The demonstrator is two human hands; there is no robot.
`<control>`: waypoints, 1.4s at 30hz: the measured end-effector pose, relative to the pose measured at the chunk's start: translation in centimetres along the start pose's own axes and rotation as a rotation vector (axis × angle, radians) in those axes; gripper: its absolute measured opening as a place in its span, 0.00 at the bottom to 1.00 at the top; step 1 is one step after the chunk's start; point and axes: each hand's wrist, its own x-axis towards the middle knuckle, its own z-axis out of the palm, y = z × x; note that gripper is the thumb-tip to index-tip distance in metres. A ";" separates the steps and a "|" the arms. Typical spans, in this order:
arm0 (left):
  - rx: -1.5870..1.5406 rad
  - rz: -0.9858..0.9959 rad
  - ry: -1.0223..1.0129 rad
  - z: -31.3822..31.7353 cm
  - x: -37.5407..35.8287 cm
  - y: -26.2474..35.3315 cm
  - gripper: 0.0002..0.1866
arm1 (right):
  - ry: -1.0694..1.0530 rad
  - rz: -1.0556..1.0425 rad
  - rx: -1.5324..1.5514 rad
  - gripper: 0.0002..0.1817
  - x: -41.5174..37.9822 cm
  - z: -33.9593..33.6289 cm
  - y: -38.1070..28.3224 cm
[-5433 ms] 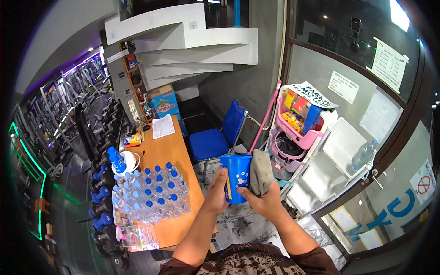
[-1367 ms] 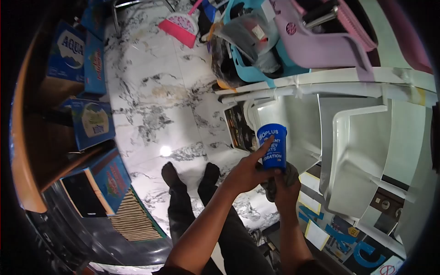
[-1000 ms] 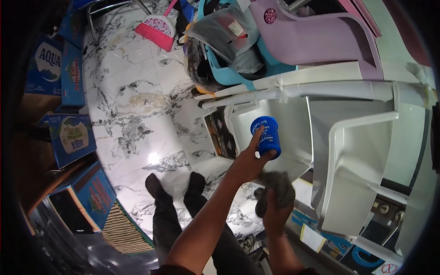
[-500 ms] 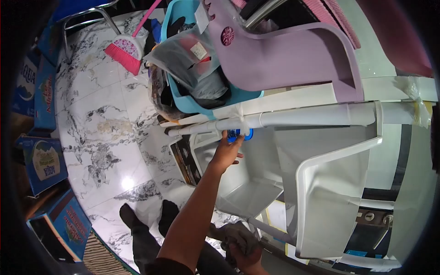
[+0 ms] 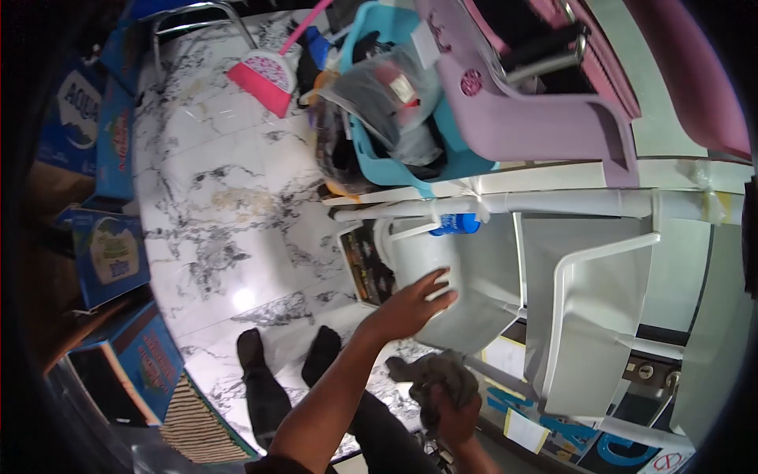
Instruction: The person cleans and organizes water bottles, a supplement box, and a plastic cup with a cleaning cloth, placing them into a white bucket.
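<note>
My left hand [image 5: 412, 306] reaches over the lower part of a light grey plastic bin, its fingers apart and nothing in them. A blue item [image 5: 458, 224] lies in the bin beside the white rail [image 5: 553, 204], above my fingertips and not touched. Lower down, my right hand [image 5: 454, 411] is closed round a crumpled grey-brown cloth [image 5: 438, 378]. To the right stands another grey bin [image 5: 604, 300].
A turquoise basket [image 5: 466, 150] with plastic bags and a purple plastic piece [image 5: 537, 118] are beyond the rail. A pink broom [image 5: 264, 79] lies on the marble floor [image 5: 213, 197]. Blue cartons [image 5: 110, 257] line the left.
My left hand has let go of the blue item and moved down from it, fingers spread. The blue item stays by the rail. The whole view has shifted to the right.
</note>
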 end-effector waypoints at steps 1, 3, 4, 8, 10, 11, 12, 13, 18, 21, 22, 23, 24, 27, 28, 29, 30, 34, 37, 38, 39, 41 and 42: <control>0.048 0.021 0.008 -0.2 -2.9 -0.6 0.37 | -0.004 0.026 0.109 0.21 0.0 0.8 -2.3; 0.122 -0.053 0.041 0.3 -11.4 1.6 0.33 | -0.007 0.103 0.243 0.20 -0.3 1.8 -5.0; 0.099 -0.077 0.055 0.2 -14.8 0.1 0.33 | -0.033 0.159 0.303 0.20 -0.7 2.2 -6.4; -0.302 -0.152 0.227 2.4 -29.1 -2.7 0.32 | -0.220 0.245 0.400 0.18 -3.9 4.3 -12.5; -0.340 -0.156 0.293 5.0 -35.4 -1.2 0.36 | -0.366 0.252 0.464 0.16 -6.3 5.3 -13.7; -0.347 -0.142 0.333 6.5 -38.2 -0.4 0.39 | -0.435 0.251 0.407 0.16 -7.7 5.8 -14.1; -0.359 -0.133 0.378 8.0 -40.9 1.0 0.43 | -0.486 0.284 0.452 0.14 -9.5 6.6 -15.0; -0.291 -0.031 0.416 9.5 -42.6 3.5 0.49 | -0.561 0.272 0.434 0.14 -11.4 6.8 -17.0; 0.089 0.075 0.717 14.4 -49.2 17.0 0.69 | -0.859 -0.118 0.342 0.18 -18.3 8.3 -28.3; 0.111 0.236 0.726 17.0 -52.5 24.8 0.62 | -0.857 -0.674 0.037 0.18 -21.1 7.3 -36.6; 0.263 0.313 0.784 17.9 -53.6 27.0 0.51 | -0.859 -0.771 -0.016 0.18 -22.0 7.1 -39.4; 0.368 0.354 0.853 18.3 -54.6 28.2 0.44 | -0.849 -0.794 -0.078 0.18 -22.8 6.6 -42.7; 0.469 0.382 0.924 18.5 -55.7 28.9 0.36 | -0.839 -0.806 -0.137 0.19 -24.3 5.7 -46.0; 0.535 0.506 1.016 20.1 -59.3 32.8 0.17 | -0.825 -0.866 -0.218 0.21 -28.8 5.2 -50.2; 0.522 0.547 1.023 21.0 -60.3 34.2 0.15 | -0.806 -0.911 -0.230 0.22 -29.3 5.4 -51.7; 0.540 0.605 1.043 21.2 -61.1 34.6 0.14 | -0.806 -0.990 -0.149 0.23 -30.2 5.0 -53.3; 0.563 0.666 1.061 21.1 -61.8 35.1 0.14 | -0.910 -0.935 -0.012 0.24 -30.4 5.2 -53.7; 0.333 0.969 0.979 20.9 -65.0 37.1 0.14 | -1.305 -0.772 0.366 0.41 -30.8 5.8 -54.1; 0.233 1.023 0.917 21.7 -66.5 39.1 0.14 | -1.332 -0.907 0.417 0.49 -31.4 6.2 -54.6; 0.199 1.040 0.899 21.6 -66.7 39.6 0.14 | -1.289 -0.942 0.521 0.49 -31.8 6.7 -54.8; 0.233 1.004 0.870 21.4 -66.6 39.8 0.15 | -1.248 -0.976 0.624 0.49 -32.1 7.2 -54.9; 0.366 0.870 0.868 21.3 -66.0 40.5 0.17 | -1.193 -0.933 0.732 0.47 -31.9 7.8 -55.3; 0.432 0.801 0.869 21.2 -65.7 40.9 0.18 | -1.179 -0.856 0.738 0.45 -31.7 7.8 -55.7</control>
